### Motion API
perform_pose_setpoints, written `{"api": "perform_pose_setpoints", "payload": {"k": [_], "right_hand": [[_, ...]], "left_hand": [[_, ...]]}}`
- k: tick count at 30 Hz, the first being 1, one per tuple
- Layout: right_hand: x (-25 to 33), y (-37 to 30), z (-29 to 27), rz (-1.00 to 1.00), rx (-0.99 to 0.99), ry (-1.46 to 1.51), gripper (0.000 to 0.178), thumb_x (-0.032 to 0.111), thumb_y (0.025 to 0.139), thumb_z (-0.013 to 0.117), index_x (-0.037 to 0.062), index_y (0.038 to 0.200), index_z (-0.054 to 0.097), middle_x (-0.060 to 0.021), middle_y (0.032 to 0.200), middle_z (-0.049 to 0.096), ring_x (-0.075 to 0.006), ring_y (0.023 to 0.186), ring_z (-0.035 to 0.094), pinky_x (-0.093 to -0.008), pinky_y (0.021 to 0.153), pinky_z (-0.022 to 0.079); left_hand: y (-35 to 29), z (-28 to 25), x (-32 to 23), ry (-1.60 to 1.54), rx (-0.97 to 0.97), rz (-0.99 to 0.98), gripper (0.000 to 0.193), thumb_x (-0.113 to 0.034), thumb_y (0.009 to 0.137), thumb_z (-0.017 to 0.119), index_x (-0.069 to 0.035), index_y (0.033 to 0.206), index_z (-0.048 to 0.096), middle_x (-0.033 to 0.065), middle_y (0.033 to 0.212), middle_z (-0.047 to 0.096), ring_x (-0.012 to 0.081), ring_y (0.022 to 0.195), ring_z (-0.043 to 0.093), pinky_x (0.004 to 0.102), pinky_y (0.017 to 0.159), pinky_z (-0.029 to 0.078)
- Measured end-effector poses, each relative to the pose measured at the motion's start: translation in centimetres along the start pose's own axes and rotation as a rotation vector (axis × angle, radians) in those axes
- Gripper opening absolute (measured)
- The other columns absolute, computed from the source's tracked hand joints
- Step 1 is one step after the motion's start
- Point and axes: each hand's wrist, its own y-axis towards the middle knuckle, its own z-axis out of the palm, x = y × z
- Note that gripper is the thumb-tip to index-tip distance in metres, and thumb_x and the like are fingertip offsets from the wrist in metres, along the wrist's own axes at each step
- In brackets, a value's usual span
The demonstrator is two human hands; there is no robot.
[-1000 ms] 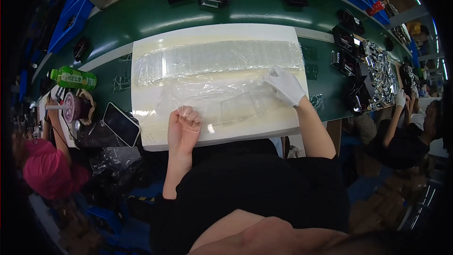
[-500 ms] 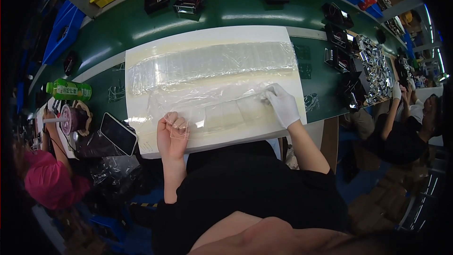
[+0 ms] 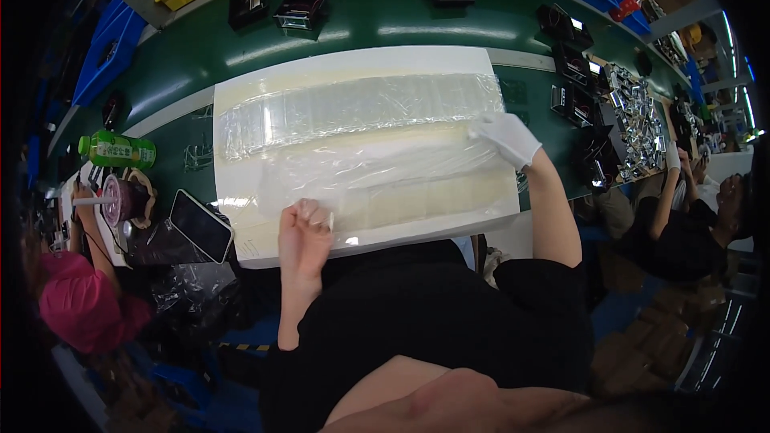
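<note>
A white board (image 3: 241,228) lies before me, carrying a wide band of clear plastic panels (image 3: 361,108) under wrinkled film. Nearer to me, loose clear plastic film (image 3: 377,164) is stretched over a second, shorter row of clear panels (image 3: 425,202). At the board's near left, my bare left hand (image 3: 305,228) is closed, fingers curled round a small clear plastic piece whose outline barely shows. My right hand (image 3: 507,139), in a white glove, is at the board's right edge, its fingertips pinched on the far right part of the loose film.
A phone (image 3: 200,226), a cup with a straw (image 3: 124,199) and a green bottle (image 3: 118,150) sit at left. Several black devices (image 3: 301,8) stand along the green bench (image 3: 353,40). Shiny metal parts (image 3: 638,124) are heaped at right. Other people work on both sides.
My right hand has moved up and to the right, drawing the loose film away from the near panels. My left hand has shifted slightly right and closer to me, still closed.
</note>
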Motion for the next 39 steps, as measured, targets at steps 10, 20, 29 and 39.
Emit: {"api": "perform_pose_setpoints", "payload": {"k": [10,20,29,39], "right_hand": [[6.8,-4.6,-3.3,-0.167,-0.525,0.203,0.025,0.015,0.082,0.067,0.0038,0.105,0.066,-0.0121,0.105,0.065,-0.024,0.091,0.063,-0.0345,0.083,0.048],[11.1,-0.2,10.1,-0.858,-0.135,-0.299,0.028,0.016,0.076,0.07,0.014,0.104,0.067,-0.0057,0.093,0.067,-0.0228,0.07,0.061,-0.0354,0.065,0.049],[7.5,3.0,8.6,0.103,-0.477,1.372,0.016,0.015,0.095,0.056,0.0048,0.106,0.062,-0.0061,0.101,0.066,-0.014,0.075,0.062,-0.029,0.065,0.051],[12.9,0.9,6.8,-0.041,-0.335,1.377,0.027,0.005,0.089,0.063,-0.0002,0.114,0.056,-0.0131,0.104,0.063,-0.0194,0.086,0.063,-0.0312,0.079,0.053]], "left_hand": [[-5.9,5.6,-0.6,1.2,-0.254,0.038,0.02,-0.02,0.1,0.044,-0.003,0.1,0.054,0.0063,0.092,0.057,0.0173,0.077,0.056,0.0324,0.071,0.047],[2.0,5.0,-2.4,2.738,0.308,0.896,0.034,-0.012,0.081,0.066,-0.007,0.114,0.057,0.0089,0.106,0.055,0.0253,0.096,0.055,0.0352,0.081,0.045],[-0.3,10.3,-5.3,2.523,0.157,0.422,0.03,-0.014,0.089,0.06,-0.009,0.119,0.058,0.01,0.101,0.063,0.0253,0.092,0.061,0.0366,0.079,0.048],[22.4,13.4,-31.2,3.064,-0.299,1.75,0.034,-0.007,0.086,0.054,-0.008,0.12,0.054,0.0114,0.118,0.059,0.0278,0.12,0.052,0.0414,0.102,0.039]]}}
